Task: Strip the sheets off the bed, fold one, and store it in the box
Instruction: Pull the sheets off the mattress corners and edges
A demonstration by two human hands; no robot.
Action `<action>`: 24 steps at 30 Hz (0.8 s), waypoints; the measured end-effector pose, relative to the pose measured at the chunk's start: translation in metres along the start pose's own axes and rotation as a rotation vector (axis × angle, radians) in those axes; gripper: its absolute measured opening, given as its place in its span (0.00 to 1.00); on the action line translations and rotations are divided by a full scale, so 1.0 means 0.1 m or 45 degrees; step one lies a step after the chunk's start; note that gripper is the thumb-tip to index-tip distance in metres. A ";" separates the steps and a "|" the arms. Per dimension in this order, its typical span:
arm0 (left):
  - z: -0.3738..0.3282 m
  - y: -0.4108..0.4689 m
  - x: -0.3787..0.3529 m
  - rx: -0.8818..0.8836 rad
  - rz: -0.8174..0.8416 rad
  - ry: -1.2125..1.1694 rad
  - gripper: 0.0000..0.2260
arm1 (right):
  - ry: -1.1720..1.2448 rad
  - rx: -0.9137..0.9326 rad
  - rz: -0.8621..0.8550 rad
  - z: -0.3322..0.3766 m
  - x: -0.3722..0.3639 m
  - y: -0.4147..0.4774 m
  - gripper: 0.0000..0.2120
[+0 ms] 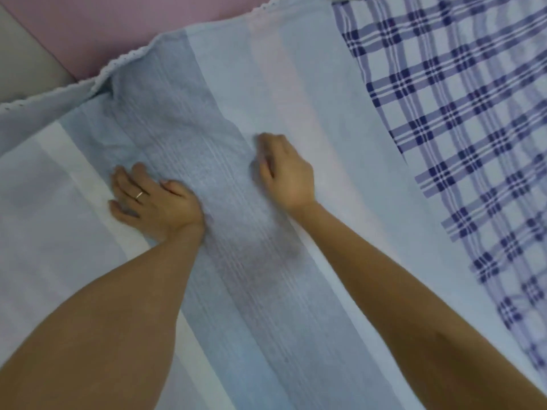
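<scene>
Striped blue sheet (231, 261) spread across the frame's centre, overlapping a checked sheet (458, 143) at right. Left hand (154, 202) lies flat, fingers spread, on the stripes; right hand (285, 173), fingers curled, pinches the striped fabric at centre.

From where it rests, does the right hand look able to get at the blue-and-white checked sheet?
Probably yes: the right hand lies on the pale striped sheet, and only flat fabric separates it from the blue-and-white checked sheet beside it.
</scene>
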State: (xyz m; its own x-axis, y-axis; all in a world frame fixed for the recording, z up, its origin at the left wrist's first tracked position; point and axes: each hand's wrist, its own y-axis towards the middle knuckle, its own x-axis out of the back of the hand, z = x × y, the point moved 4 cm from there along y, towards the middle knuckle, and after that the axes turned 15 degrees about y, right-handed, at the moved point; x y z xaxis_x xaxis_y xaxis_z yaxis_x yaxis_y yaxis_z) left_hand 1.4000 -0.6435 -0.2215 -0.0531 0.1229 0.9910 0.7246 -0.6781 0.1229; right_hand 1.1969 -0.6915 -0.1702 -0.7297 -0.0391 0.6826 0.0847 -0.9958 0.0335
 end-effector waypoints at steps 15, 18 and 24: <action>-0.03 0.01 0.02 -0.012 -0.010 0.107 0.20 | -0.080 -0.579 -0.464 -0.75 0.75 1.55 0.04; 0.00 0.01 0.01 -0.042 -0.035 0.099 0.20 | -0.038 -0.487 -0.509 -0.77 0.88 1.65 0.06; -0.03 0.02 -0.01 -0.048 0.004 0.092 0.21 | 0.067 -0.568 -0.426 -0.78 0.76 1.72 0.06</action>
State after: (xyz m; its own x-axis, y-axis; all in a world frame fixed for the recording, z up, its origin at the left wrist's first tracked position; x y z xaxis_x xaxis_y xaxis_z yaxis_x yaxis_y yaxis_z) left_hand 1.3999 -0.6471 -0.2223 -0.1012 0.0690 0.9925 0.6983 -0.7056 0.1203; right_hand 1.1027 -0.8723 -0.1697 -0.7012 0.2922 0.6503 -0.4440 -0.8926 -0.0777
